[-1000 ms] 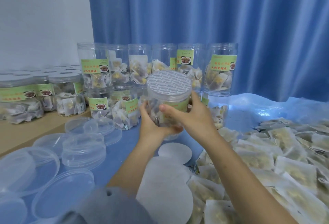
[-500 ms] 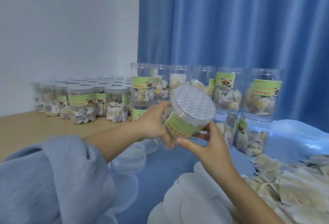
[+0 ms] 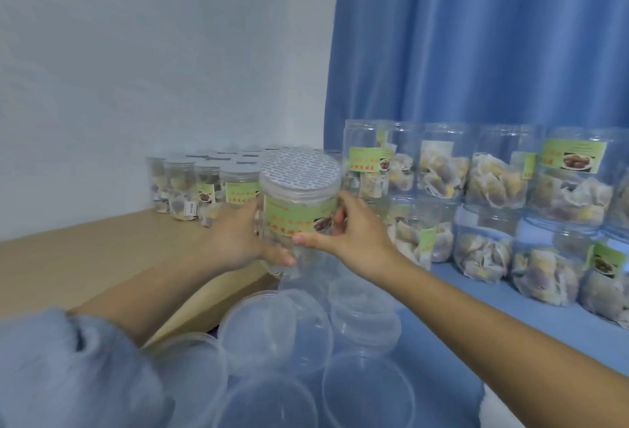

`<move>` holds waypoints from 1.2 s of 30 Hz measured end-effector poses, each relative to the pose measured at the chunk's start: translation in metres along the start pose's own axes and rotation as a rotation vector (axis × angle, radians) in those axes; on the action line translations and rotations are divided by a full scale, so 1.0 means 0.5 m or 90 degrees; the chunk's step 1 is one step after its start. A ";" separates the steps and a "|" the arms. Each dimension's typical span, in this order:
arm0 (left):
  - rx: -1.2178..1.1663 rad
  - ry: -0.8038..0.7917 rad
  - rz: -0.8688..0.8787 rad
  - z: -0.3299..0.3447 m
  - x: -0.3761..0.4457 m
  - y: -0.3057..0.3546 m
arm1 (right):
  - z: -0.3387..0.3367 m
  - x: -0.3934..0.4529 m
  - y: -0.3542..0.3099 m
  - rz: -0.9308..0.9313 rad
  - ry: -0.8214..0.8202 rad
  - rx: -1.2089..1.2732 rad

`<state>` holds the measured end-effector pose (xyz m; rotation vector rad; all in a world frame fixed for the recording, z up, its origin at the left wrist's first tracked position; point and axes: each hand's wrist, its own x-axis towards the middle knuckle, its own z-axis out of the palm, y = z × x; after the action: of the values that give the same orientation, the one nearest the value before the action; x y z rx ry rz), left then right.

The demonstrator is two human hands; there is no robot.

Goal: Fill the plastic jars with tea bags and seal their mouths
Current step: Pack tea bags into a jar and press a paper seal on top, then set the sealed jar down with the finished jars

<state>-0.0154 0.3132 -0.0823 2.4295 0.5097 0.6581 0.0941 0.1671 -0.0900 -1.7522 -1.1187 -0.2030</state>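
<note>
I hold a clear plastic jar (image 3: 296, 209) with a green label and a patterned foil seal (image 3: 301, 168) over its mouth, upright above the table edge. My left hand (image 3: 238, 240) grips its left side and bottom. My right hand (image 3: 354, 237) grips its right side, thumb across the front. Tea bags show faintly inside the jar.
Sealed, lidded jars (image 3: 204, 186) stand in rows on the wooden table (image 3: 85, 257) by the wall. Stacked open jars of tea bags (image 3: 493, 209) line the blue curtain (image 3: 476, 36) at the right. Several clear plastic lids (image 3: 279, 332) lie on the blue surface below my arms.
My view has turned left. Both hands have carried the jar left toward the lidded jars and brought it from tilted to upright. The tea bag pile and paper discs have left the view.
</note>
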 end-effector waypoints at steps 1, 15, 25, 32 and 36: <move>0.010 0.003 -0.025 -0.013 0.012 -0.025 | 0.029 0.021 0.000 0.011 -0.016 0.016; -0.174 -0.026 -0.126 0.048 0.163 -0.186 | 0.202 0.169 0.106 0.198 -0.089 0.109; -0.145 0.044 -0.197 0.069 0.143 -0.110 | 0.162 0.127 0.116 0.220 -0.079 0.091; -0.079 0.032 -0.079 0.131 0.099 0.096 | 0.036 0.063 0.069 0.223 -0.039 0.120; -0.081 0.014 -0.022 0.181 0.067 0.238 | -0.108 0.008 0.077 0.232 0.041 0.119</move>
<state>0.0864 0.2001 -0.0637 2.2914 0.5016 0.6817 0.1437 0.1233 -0.0869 -1.7331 -0.7310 0.0668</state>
